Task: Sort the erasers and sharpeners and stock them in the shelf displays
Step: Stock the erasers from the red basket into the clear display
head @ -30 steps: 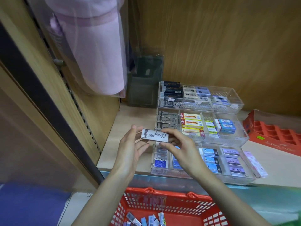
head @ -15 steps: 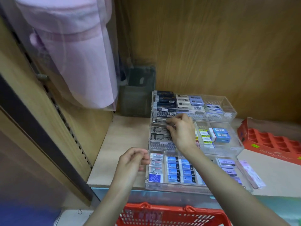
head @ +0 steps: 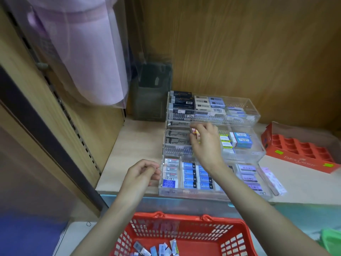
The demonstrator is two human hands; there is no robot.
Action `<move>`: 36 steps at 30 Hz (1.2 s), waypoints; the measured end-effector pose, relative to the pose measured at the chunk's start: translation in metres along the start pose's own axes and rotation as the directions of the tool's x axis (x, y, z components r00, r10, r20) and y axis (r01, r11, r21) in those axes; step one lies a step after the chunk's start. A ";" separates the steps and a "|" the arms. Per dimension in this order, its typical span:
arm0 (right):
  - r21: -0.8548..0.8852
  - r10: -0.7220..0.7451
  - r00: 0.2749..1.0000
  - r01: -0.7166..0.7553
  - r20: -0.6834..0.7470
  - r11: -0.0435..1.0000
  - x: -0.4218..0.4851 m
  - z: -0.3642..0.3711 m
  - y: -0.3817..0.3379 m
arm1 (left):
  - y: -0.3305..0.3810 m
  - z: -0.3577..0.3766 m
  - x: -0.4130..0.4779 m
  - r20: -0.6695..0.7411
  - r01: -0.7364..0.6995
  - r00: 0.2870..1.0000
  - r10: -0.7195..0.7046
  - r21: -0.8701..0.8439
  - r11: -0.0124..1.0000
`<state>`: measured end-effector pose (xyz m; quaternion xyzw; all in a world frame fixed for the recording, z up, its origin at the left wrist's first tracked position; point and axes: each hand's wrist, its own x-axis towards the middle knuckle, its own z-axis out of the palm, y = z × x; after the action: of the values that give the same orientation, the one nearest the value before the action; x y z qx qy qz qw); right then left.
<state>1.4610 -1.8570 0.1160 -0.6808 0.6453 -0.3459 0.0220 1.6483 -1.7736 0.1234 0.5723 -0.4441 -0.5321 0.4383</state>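
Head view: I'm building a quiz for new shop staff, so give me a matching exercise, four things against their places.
Things:
1 red basket
2 orange tray
3 right hand
4 left hand

Places:
a over the clear display's middle tier
b below the shelf
c on the shelf, right of the display
d at the display's front left corner

Pairs: 1-b, 2-c, 3-a, 4-d.

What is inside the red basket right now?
In the red basket lie several small wrapped packs, blue, white and grey. The frame's lower edge cuts off its near part, so their count is unknown.
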 end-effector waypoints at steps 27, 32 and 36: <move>-0.543 0.805 0.074 -0.701 0.589 0.462 -0.448 0.152 0.118 | -0.388 -0.025 -0.102 -0.031 0.252 0.847 -0.531 0.903 0.348; -0.290 0.840 0.177 -0.886 0.513 0.363 -0.453 0.189 0.112 | -0.415 -0.008 -0.113 -0.134 0.253 0.909 -0.393 0.930 0.267; -0.091 0.776 0.327 -0.894 0.539 0.439 -0.437 0.220 0.076 | -0.421 -0.012 -0.108 -0.132 0.234 0.939 -0.317 0.921 0.312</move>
<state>1.5365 -1.5710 -0.2805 -0.3036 0.8283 -0.1614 0.4424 1.6732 -1.5748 -0.2628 0.7651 -0.5766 -0.2768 -0.0737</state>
